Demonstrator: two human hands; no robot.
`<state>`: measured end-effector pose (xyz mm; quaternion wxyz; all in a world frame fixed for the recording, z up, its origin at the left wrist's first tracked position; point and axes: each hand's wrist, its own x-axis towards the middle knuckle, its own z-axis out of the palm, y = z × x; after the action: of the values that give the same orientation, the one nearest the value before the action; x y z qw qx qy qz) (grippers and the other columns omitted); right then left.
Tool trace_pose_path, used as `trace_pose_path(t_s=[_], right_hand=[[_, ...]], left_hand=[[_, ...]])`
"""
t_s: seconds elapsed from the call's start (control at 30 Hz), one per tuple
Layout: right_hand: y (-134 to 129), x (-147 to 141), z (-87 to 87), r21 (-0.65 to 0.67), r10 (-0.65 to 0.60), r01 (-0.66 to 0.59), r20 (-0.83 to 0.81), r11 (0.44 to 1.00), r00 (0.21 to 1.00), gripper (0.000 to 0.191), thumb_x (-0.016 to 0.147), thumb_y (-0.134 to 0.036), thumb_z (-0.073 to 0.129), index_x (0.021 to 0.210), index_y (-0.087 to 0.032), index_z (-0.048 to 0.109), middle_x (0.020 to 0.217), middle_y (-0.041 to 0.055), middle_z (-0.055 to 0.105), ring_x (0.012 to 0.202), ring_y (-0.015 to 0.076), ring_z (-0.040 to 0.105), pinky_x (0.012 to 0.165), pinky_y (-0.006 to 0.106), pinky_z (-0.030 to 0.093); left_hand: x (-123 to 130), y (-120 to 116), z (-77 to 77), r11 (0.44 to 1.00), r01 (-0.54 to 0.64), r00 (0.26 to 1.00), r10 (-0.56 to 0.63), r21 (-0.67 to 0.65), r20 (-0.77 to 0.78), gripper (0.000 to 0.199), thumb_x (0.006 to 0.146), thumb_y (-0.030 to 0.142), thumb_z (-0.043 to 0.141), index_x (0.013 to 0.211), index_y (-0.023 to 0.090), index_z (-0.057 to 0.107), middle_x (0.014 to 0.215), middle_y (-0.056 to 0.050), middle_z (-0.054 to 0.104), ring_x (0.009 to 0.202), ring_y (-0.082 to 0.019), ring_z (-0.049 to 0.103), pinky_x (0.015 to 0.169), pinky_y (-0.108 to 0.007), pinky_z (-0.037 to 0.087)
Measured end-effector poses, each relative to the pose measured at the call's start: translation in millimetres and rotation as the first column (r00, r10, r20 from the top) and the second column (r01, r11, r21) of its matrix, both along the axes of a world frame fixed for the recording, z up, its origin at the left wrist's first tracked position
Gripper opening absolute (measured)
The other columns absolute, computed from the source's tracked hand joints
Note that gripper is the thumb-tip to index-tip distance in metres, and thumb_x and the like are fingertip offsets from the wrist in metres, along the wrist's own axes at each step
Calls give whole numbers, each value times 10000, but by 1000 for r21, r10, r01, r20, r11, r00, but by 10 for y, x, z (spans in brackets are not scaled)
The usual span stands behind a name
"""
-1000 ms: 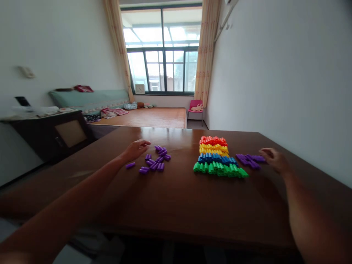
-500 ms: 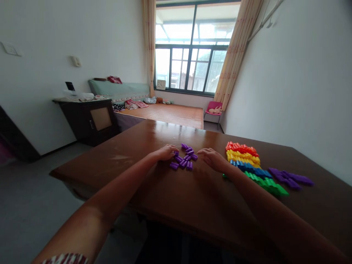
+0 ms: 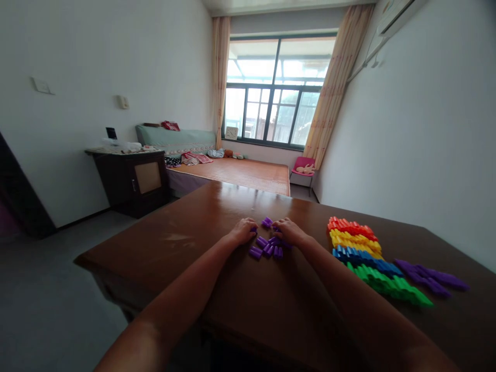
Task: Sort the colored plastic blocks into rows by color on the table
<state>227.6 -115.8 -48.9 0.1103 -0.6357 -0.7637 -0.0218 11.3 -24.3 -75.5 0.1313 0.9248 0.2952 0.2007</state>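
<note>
Small ribbed purple plastic blocks [image 3: 256,252] lie in a loose cluster on the brown table [image 3: 186,217]. At the cluster's left side my left hand [image 3: 244,231] has its fingers curled round one purple block, which shows partly at the fingertips. My right hand [image 3: 290,232] reaches in from the other side, fingers bent down on a purple block at the cluster's upper right; the hand hides part of the blocks there. One purple piece [image 3: 266,222] lies between the hands, a little farther from me.
Right of my right forearm lie rows of red blocks [image 3: 352,227], yellow blocks [image 3: 356,243], blue blocks [image 3: 366,261] and green blocks [image 3: 391,284]. More purple blocks [image 3: 430,276] lie beyond them. A bed [image 3: 248,173], a cabinet [image 3: 127,178] and a pink chair [image 3: 303,166] stand behind the table.
My right hand has moved left onto the purple blocks, from beside them. My left hand stays at the cluster's left side. The view has tilted up, so everything sits lower.
</note>
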Motion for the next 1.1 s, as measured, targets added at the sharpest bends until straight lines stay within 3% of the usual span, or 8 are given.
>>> trace_pose_path(t_s=[0.13, 0.3, 0.47, 0.6, 0.73, 0.83, 1.1], right_hand=[[-19, -65, 12, -66, -19, 17, -19, 998, 1000, 298, 782, -178, 649, 1073, -159, 711, 1064, 115, 684, 984, 246, 632, 886, 307, 459], [-113, -105, 114, 48, -120, 124, -75, 991, 990, 274, 837, -193, 583, 1077, -175, 713, 1072, 109, 632, 964, 198, 627, 894, 270, 444], [-381, 5, 231, 96, -214, 209, 48, 973, 976, 186, 866, -308, 622, 977, -168, 675, 1068, 118, 638, 1004, 223, 614, 863, 294, 447], [-603, 112, 137, 53, -308, 303, 185, 951, 933, 263, 859, -297, 635, 1080, -161, 594, 1040, 133, 672, 1001, 256, 626, 778, 299, 448], [-707, 176, 15, -46, -232, 240, 126, 970, 964, 304, 896, -350, 569, 1104, -129, 570, 1037, 152, 689, 977, 250, 644, 775, 291, 435], [-724, 220, -17, -112, -173, 175, 35, 978, 984, 234, 867, -292, 589, 1045, -141, 596, 1035, 132, 697, 958, 235, 647, 762, 275, 427], [-706, 314, -60, -141, -194, 176, -126, 974, 973, 105, 799, -157, 614, 892, -163, 662, 988, 85, 713, 934, 211, 645, 768, 254, 429]], left_hand=[[-1, -113, 83, 995, -100, 992, 100, 3, -81, 295, 768, 171, 632, 1059, 191, 675, 1095, -84, 650, 1055, -239, 603, 957, -335, 466], [-20, -226, 141, 984, -170, 982, 174, 50, -74, 487, 762, 116, 579, 1246, 168, 582, 1216, -108, 569, 1113, -237, 563, 966, -315, 459], [-34, -187, 196, 980, -189, 974, 194, 53, -119, 292, 756, 235, 664, 1044, 195, 692, 1129, -84, 609, 1118, -259, 539, 969, -329, 448], [-33, -177, 269, 977, -208, 972, 212, 51, -104, 266, 782, 311, 676, 1020, 192, 692, 1053, -86, 622, 1030, -248, 584, 932, -338, 461], [-4, -212, 354, 982, -186, 978, 189, 46, -91, 231, 778, 290, 688, 988, 195, 694, 1008, -74, 627, 976, -221, 605, 884, -302, 476], [34, -249, 420, 984, -171, 980, 175, 48, -94, 220, 753, 226, 690, 970, 193, 695, 1000, -59, 640, 951, -198, 612, 870, -274, 478], [305, -452, 522, 992, -95, 991, 103, 83, -87, 264, 721, 164, 647, 981, 182, 688, 982, -55, 684, 939, -196, 624, 862, -276, 486]])
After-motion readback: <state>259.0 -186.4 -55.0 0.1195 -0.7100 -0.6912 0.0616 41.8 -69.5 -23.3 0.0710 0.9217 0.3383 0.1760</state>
